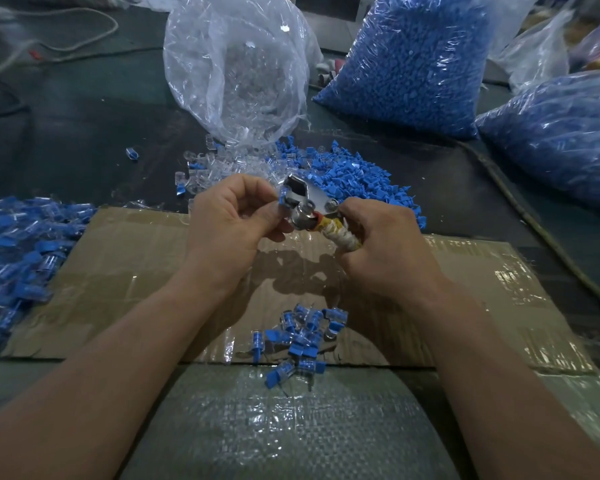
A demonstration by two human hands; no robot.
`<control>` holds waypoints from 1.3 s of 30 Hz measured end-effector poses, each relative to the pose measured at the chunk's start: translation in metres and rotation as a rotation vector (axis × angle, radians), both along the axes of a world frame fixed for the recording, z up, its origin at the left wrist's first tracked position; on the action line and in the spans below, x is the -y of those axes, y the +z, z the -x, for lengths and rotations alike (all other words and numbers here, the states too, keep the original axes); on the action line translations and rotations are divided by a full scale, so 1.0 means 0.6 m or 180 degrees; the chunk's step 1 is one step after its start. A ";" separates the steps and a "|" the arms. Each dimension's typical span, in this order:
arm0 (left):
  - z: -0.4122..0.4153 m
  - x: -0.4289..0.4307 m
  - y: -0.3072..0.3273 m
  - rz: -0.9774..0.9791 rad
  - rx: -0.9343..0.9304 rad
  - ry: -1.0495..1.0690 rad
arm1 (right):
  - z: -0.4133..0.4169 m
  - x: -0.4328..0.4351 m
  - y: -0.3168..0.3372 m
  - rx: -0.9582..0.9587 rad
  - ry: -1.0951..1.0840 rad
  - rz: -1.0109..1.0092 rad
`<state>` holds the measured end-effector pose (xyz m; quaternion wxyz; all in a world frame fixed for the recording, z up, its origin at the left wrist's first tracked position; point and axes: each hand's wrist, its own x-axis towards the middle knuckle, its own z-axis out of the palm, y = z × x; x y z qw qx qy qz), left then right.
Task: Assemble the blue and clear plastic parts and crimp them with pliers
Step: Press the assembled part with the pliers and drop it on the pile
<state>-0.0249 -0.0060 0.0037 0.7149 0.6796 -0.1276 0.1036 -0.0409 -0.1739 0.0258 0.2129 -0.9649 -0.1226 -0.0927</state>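
1. Pliers (303,202) are half hidden: my right grip (378,237) wraps the taped handles, so only the shiny head shows, above the cardboard (465,289).
2. Clear bag (236,64) spills clear pieces; the blue-filled bag (413,64) beside it holds blue ones.
3. Blue-and-clear part (282,199), small and blurred, is pinched by my left grip (232,216) at the pliers' head.

No text, label, brand, number or sign can be read anywhere.
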 end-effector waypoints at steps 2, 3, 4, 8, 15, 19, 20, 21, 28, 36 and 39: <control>0.001 0.000 0.002 -0.0011 -0.0003 -0.0016 | 0.001 0.000 0.000 0.0037 -0.0028 0.0013; 0.002 0.000 0.003 -0.0011 -0.0018 -0.0003 | 0.001 0.000 0.000 0.0043 -0.0032 0.0022; 0.001 0.000 0.003 -0.0005 -0.0040 0.0018 | 0.002 -0.001 -0.001 0.0043 -0.0036 0.0032; 0.001 0.001 0.006 -0.0008 -0.0124 0.0020 | 0.000 -0.001 -0.007 0.0102 -0.0102 0.0097; -0.002 -0.002 0.010 0.0027 -0.0601 -0.0068 | -0.012 0.021 -0.012 0.0416 -0.0647 -0.0083; 0.005 -0.001 0.014 -0.0253 -0.0798 -0.0616 | -0.024 0.051 -0.013 0.0353 -0.1182 -0.0187; 0.008 -0.001 0.016 -0.0286 -0.0813 -0.0784 | -0.027 0.057 -0.014 0.0328 -0.1283 -0.0199; 0.011 -0.001 0.018 -0.0292 -0.0837 -0.0939 | -0.030 0.064 -0.015 0.0288 -0.1369 -0.0206; 0.025 -0.006 0.022 -0.0552 -0.0846 -0.1574 | -0.040 0.080 -0.029 -0.0015 -0.1597 -0.0080; 0.027 -0.010 0.023 -0.0672 -0.1025 -0.2137 | -0.043 0.079 -0.032 -0.0244 -0.1608 0.0081; 0.026 -0.009 0.024 -0.0541 -0.1039 -0.1840 | -0.041 0.078 -0.029 -0.0216 -0.1607 -0.0030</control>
